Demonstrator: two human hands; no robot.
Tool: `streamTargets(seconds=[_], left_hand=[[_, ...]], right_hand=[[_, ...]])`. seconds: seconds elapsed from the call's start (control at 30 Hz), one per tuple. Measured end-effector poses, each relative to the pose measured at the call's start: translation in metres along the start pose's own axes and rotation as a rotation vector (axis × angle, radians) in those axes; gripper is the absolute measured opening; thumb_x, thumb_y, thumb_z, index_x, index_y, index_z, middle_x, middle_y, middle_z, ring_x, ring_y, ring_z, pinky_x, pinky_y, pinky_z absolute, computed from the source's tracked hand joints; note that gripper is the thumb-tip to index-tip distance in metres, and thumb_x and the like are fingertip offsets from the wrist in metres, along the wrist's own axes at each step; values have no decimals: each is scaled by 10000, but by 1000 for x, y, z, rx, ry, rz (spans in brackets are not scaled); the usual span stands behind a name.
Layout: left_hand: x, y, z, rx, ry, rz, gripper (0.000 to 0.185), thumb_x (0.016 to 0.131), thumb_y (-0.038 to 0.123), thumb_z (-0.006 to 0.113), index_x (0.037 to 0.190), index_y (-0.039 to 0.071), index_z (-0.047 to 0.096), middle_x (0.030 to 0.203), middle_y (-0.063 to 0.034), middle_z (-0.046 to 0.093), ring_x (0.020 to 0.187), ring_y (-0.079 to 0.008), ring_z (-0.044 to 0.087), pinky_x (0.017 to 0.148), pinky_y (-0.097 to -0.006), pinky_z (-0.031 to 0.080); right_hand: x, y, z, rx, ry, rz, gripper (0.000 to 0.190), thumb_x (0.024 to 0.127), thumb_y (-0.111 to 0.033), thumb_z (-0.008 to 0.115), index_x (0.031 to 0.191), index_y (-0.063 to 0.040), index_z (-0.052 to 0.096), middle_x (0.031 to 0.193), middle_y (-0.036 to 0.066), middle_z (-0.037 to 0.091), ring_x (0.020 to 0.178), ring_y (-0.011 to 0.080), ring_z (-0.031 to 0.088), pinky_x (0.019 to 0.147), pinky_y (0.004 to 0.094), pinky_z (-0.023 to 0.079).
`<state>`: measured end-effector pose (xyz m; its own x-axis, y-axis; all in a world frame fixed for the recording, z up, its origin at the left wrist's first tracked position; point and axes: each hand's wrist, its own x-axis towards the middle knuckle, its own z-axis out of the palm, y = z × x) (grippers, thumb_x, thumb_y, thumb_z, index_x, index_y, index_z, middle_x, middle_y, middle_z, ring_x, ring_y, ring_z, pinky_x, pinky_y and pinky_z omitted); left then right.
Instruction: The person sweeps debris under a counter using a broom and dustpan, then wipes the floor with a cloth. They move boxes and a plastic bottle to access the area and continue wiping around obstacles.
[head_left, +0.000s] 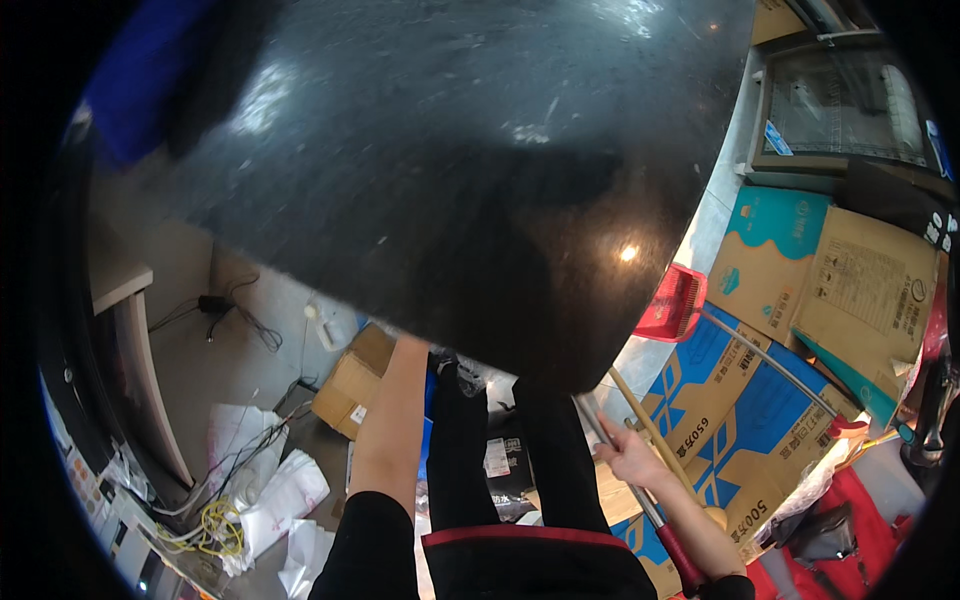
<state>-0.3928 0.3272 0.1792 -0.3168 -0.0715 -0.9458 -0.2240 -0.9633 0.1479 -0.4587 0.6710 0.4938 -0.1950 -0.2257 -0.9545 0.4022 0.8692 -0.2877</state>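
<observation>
A large dark panel or tabletop (465, 172) with a glossy, scratched surface fills the upper middle of the view. My left forearm reaches up under its near edge, and that hand is hidden beneath it. At the lower right, my right hand (632, 454) is closed round a metal pole (651, 504) with a red grip at its lower end. The pole's upper end passes out of sight under the panel's near corner. Beside this hand runs a wooden stick (651, 427). A red dustpan (675, 304) with a toothed edge lies past the panel's right edge.
Flattened cardboard boxes (750, 420) cover the right side, with another metal pole (772, 364) across them. A small carton (352, 382), cables (255, 450) and white plastic bags (289, 491) lie on the left. A blue object (142, 90) is at the upper left.
</observation>
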Motion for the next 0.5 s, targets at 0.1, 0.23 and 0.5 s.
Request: streamTargets(seconds=[0.1, 0.23, 0.5], left_hand=[[-35, 18, -7, 261, 177, 44, 455, 971, 348, 453, 1292, 27, 428, 1063, -238, 621, 876, -350, 669, 737, -422, 584], [-95, 12, -41, 302, 136, 113, 548, 949, 449, 479, 1225, -24, 444, 1010, -211, 632, 790, -317, 672, 609, -380, 577], [-259, -58, -154, 467, 451, 94, 434, 933, 354, 520, 1145, -25, 518, 932, -183, 649, 683, -266, 663, 550, -342, 551]], right_hand=[[-15, 10, -15, 64, 15, 37, 597, 898, -83, 558, 1436, -19, 307, 903, 82, 578, 766, 123, 511, 707, 265, 421], [-55, 6, -33, 213, 20, 57, 606, 899, -60, 554, 1447, -31, 297, 678, -19, 474, 521, 59, 401, 472, 232, 351], [-128, 8, -48, 277, -45, 49, 623, 896, -49, 558, 1455, -41, 282, 630, -42, 456, 476, 43, 380, 439, 227, 323]])
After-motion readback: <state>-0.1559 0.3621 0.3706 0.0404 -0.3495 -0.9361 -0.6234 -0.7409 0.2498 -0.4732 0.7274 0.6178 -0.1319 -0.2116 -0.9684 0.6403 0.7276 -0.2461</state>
